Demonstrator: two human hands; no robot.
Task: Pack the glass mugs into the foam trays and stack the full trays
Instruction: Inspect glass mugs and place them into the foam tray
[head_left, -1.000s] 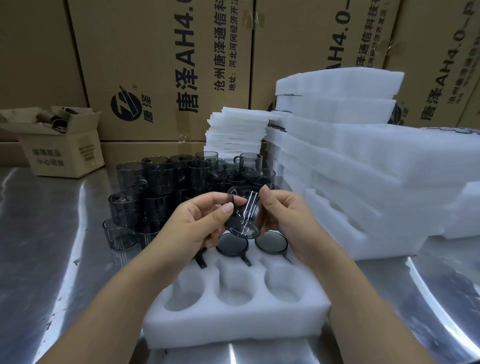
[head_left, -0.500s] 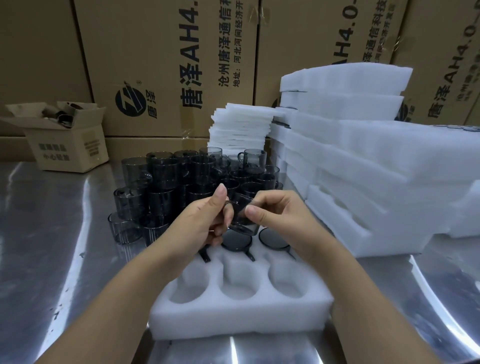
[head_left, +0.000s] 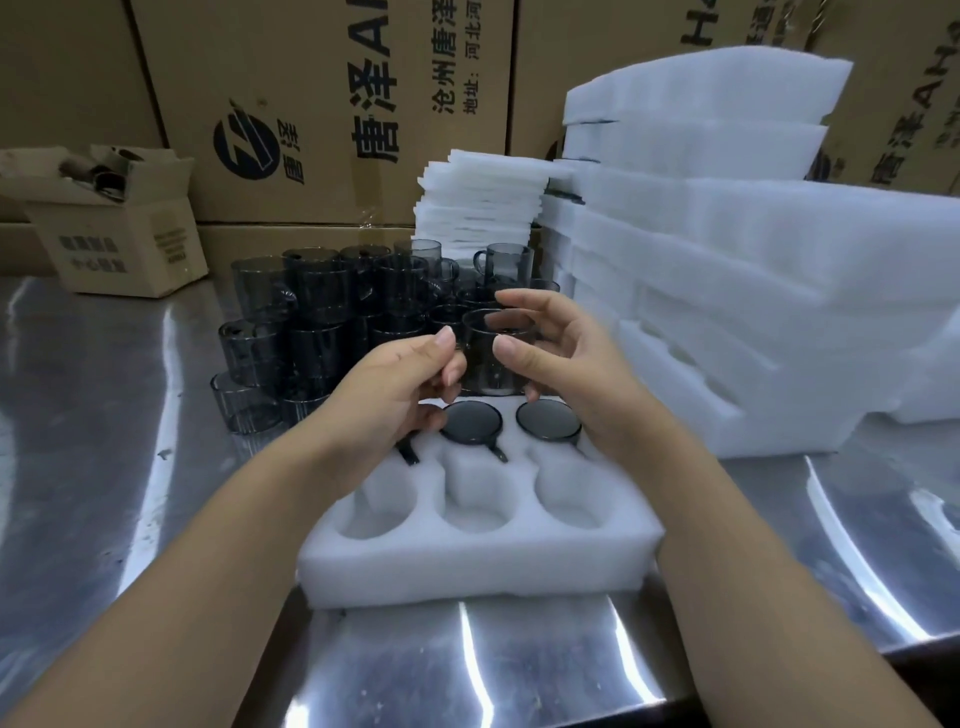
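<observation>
A smoky glass mug (head_left: 496, 358) is held upright, mouth up, between the two grips above the 12 o'clock edge of the foam tray (head_left: 467, 569). The left grip (head_left: 410, 384) is closed narrowly at the mug's 9 o'clock side, thumb raised and fingers curled in. The handle cannot be seen and is judged to be pinched there. The right grip (head_left: 566, 374) is curved about the 3 o'clock side, with the thumb across the near wall and the forefinger over the rim. It is blurred, so it cannot be told whether the glass is clamped or merely steadied. A two-sided hold would let the mug be turned over before seating.

Below the grips, two seated mugs (head_left: 471, 422) are lodged base-up in the tray's far row, their handles laid in slots pointing to 6 o'clock. This is probably done so that the foam bears on rims and handles. A third handle (head_left: 408, 453) shows under the left wrist, so the far row is judged full. The three near pockets (head_left: 475, 506) are unfilled, and the held mug is presumably meant for one of them.

Loose mugs (head_left: 322, 322) are stacked at 11 o'clock of the tray, within easy reach. The tray stack (head_left: 727, 312) stands at 2 o'clock, thin foam sheets (head_left: 483, 208) at 12 and a small open carton (head_left: 114, 234) at 10. All rest on the steel desk (head_left: 104, 467) before large printed cartons (head_left: 337, 104).
</observation>
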